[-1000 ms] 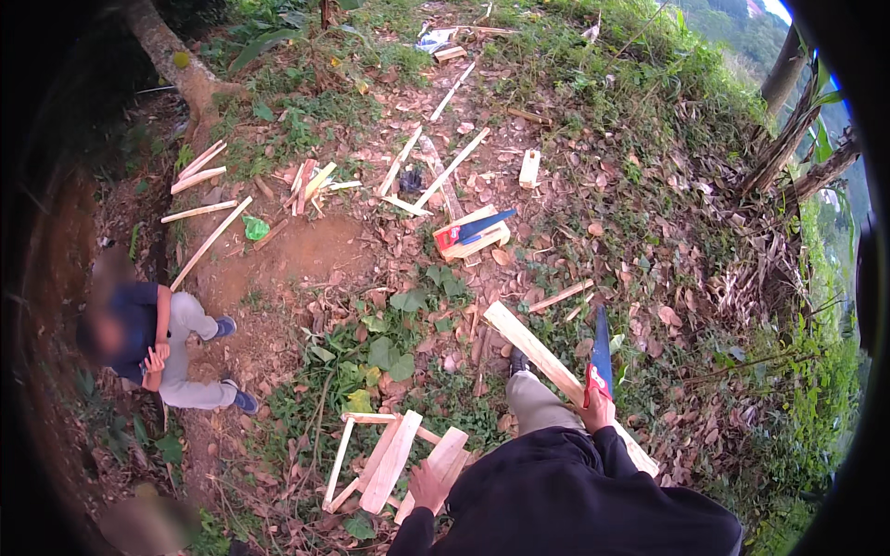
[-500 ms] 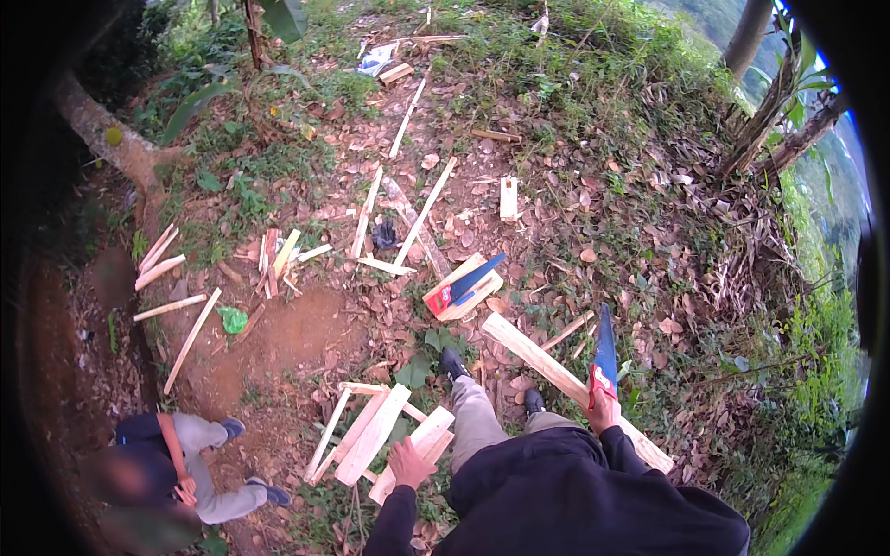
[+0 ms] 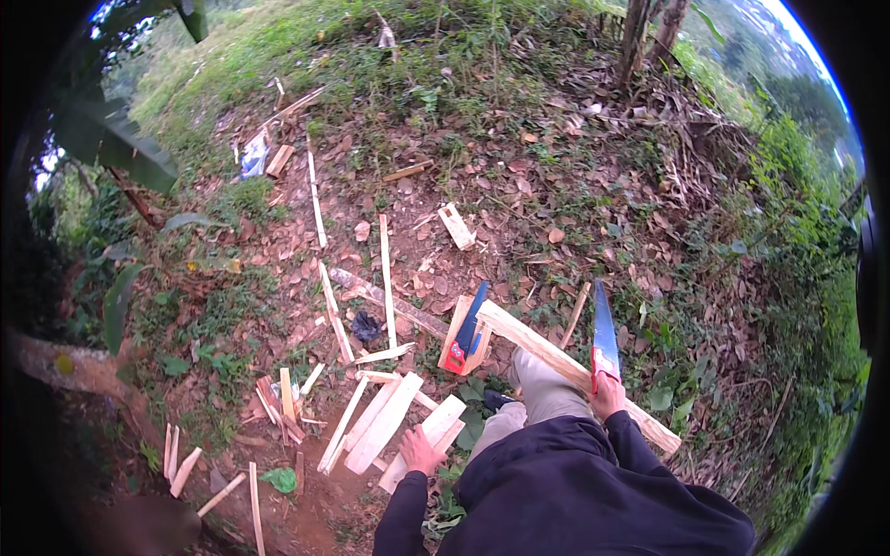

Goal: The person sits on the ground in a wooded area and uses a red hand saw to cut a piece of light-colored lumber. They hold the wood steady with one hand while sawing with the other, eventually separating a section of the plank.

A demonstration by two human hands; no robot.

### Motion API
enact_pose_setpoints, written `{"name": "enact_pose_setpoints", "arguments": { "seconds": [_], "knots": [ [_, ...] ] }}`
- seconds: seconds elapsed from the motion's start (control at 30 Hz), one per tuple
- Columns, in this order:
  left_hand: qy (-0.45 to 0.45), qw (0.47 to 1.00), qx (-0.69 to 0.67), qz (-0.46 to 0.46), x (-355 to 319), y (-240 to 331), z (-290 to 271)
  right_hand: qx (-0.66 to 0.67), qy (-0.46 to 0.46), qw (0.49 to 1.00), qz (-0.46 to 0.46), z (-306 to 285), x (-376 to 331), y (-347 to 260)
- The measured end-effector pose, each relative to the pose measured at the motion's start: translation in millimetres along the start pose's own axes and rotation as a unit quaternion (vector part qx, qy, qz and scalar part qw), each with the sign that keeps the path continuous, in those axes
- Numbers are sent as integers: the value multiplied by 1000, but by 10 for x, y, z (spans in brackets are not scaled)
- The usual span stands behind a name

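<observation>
In my right hand (image 3: 608, 397) is the red handle of a handsaw (image 3: 604, 324), its blue blade pointing away from me. A long pale plank (image 3: 547, 349) runs slantwise under that hand and moves along with it; the grip on it is partly hidden. My left hand (image 3: 422, 451) is closed on the near edge of a wooden frame with boards across it (image 3: 385, 422). Just ahead of my legs, a second handsaw (image 3: 470, 324) with a red handle lies on a low wooden piece (image 3: 453, 326).
Loose wood strips (image 3: 387, 278) and a black plastic bag (image 3: 366, 325) lie ahead on leafy ground. Short offcuts (image 3: 286, 394) and a green bag (image 3: 279, 479) are to the left. A notched block (image 3: 456, 226) lies farther off. Trees and brush border the slope.
I have stepped forward, the frame, plank and saw coming along with my hands. My view has turned, and the seated person at lower left has mostly left it.
</observation>
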State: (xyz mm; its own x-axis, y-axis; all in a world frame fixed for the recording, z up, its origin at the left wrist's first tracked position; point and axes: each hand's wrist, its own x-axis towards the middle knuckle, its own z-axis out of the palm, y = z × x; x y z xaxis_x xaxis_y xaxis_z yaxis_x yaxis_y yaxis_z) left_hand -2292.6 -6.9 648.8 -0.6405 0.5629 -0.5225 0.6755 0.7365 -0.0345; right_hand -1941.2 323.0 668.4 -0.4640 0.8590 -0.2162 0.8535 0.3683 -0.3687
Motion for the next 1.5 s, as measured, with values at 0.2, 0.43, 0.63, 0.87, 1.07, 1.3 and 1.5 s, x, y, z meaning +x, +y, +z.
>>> {"name": "enact_pose_setpoints", "arguments": {
  "seconds": [0.2, 0.43, 0.63, 0.87, 1.07, 1.3, 1.5],
  "knots": [
    [-11, 994, 67, 91, 1056, -29, -669, 17, 70, 995, 72, 218, 203, -198],
    [-35, 979, 110, 170, 2280, 328, -1468, 29, 81, 982, 167, 556, 704, -89],
    [-17, 972, 92, 216, 3321, 766, -2268, 37, 79, 979, 185, 221, 1404, -317],
    [2, 966, 86, 245, 4607, 1033, -2770, 28, 79, 979, 184, 200, 2137, -622],
    [0, 950, 180, 255, 5895, 859, -2468, 5, 52, 980, 194, 193, 2642, -1157],
    [4, 948, 206, 242, 7891, 646, -1113, -56, 62, 975, 204, 1346, 3720, -1184],
    [31, 966, 150, 209, 9333, 336, 196, -50, 86, 978, 181, 2654, 4606, -899]
  ]
}}
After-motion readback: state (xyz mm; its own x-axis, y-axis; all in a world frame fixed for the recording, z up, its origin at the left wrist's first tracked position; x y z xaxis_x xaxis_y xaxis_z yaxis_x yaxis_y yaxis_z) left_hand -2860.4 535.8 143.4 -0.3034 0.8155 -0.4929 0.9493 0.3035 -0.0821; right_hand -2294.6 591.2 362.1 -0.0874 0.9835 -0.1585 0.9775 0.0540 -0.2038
